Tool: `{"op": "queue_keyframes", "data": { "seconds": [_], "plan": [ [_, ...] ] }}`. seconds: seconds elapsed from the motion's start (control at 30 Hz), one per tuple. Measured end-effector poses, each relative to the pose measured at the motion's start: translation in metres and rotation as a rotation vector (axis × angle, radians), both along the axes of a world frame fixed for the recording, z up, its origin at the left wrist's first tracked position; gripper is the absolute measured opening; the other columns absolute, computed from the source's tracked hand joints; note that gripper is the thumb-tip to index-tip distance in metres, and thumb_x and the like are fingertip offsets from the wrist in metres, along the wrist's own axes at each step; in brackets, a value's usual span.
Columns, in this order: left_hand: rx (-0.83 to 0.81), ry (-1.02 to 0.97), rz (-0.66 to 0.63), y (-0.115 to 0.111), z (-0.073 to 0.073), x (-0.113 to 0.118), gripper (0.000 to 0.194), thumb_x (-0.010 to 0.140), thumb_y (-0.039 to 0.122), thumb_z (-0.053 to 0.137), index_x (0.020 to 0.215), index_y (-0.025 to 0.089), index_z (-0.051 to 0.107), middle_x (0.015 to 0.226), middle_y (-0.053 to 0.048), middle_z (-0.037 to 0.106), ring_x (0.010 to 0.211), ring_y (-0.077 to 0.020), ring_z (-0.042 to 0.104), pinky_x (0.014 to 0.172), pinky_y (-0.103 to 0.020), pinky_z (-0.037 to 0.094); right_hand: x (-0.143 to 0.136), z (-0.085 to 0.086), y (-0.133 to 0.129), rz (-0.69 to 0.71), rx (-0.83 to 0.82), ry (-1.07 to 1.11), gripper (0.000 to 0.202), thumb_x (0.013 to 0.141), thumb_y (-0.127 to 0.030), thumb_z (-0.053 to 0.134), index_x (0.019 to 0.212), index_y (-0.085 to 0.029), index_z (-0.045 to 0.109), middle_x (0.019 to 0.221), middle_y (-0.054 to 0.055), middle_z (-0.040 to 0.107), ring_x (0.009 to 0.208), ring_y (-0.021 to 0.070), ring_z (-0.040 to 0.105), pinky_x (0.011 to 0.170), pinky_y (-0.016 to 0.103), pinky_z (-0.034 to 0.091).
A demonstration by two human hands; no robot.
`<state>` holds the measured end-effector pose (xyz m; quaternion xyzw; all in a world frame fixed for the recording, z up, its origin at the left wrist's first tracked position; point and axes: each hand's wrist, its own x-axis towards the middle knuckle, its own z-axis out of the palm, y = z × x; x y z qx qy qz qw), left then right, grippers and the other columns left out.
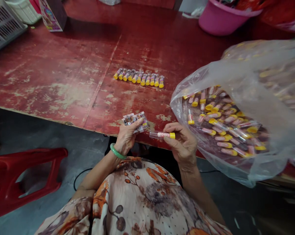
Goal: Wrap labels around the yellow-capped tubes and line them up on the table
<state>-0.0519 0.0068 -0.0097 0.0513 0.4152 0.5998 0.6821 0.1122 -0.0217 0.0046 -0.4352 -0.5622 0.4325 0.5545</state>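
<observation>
My left hand (127, 137), with a green bangle at its wrist, pinches a few small printed packets (137, 121) at the table's front edge. Just right of them, my right hand (183, 142) holds a clear tube (160, 134) by its yellow cap, its clear end pointing left toward the packets. Pink and white contents show inside the tube. Farther back on the red table (71, 78), a row of several yellow-capped tubes (139, 77) lies side by side. To the right, an open clear plastic bag (235, 78) holds many loose tubes (220, 125).
A pink tub (223, 18) stands at the back right. At the back left are a printed box (53, 14), a grey crate (4, 24) and a white basket (25, 11). A red stool (27, 156) stands on the floor at left.
</observation>
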Motion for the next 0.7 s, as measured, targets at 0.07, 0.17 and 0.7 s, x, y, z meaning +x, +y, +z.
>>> {"op": "queue_keyframes", "data": {
  "seconds": [0.07, 0.17, 0.7],
  "plan": [
    [-0.020, -0.011, 0.013, 0.0001, -0.0002, -0.0002, 0.035, 0.052, 0.017, 0.088, 0.081, 0.012, 0.069, 0.079, -0.003, 0.072, 0.069, -0.0165, 0.068, 0.073, -0.032, 0.056, -0.0011, -0.0003, -0.0008, -0.010, 0.015, -0.011, 0.015, 0.073, -0.027, 0.069, 0.084, -0.022, 0.061, 0.089, 0.004, 0.058, 0.082, 0.0199, 0.056, 0.068, 0.032, 0.047],
    [-0.038, -0.028, 0.011, 0.0006, -0.0007, -0.0013, 0.034, 0.053, 0.018, 0.087, 0.081, 0.013, 0.069, 0.079, -0.003, 0.072, 0.068, -0.0169, 0.068, 0.072, -0.034, 0.057, -0.0025, -0.0002, -0.0025, -0.019, 0.032, -0.035, 0.015, 0.073, -0.027, 0.069, 0.084, -0.022, 0.061, 0.089, 0.004, 0.057, 0.083, 0.0202, 0.056, 0.069, 0.032, 0.047],
    [-0.011, -0.029, 0.022, -0.0010, -0.0013, -0.0023, 0.030, 0.054, 0.015, 0.087, 0.079, 0.012, 0.070, 0.075, -0.002, 0.071, 0.065, -0.0130, 0.066, 0.064, -0.025, 0.055, -0.0069, 0.0007, -0.0043, -0.021, 0.047, -0.025, 0.011, 0.075, -0.022, 0.069, 0.083, -0.022, 0.061, 0.088, 0.004, 0.057, 0.082, 0.0195, 0.055, 0.069, 0.032, 0.045]
  ]
}}
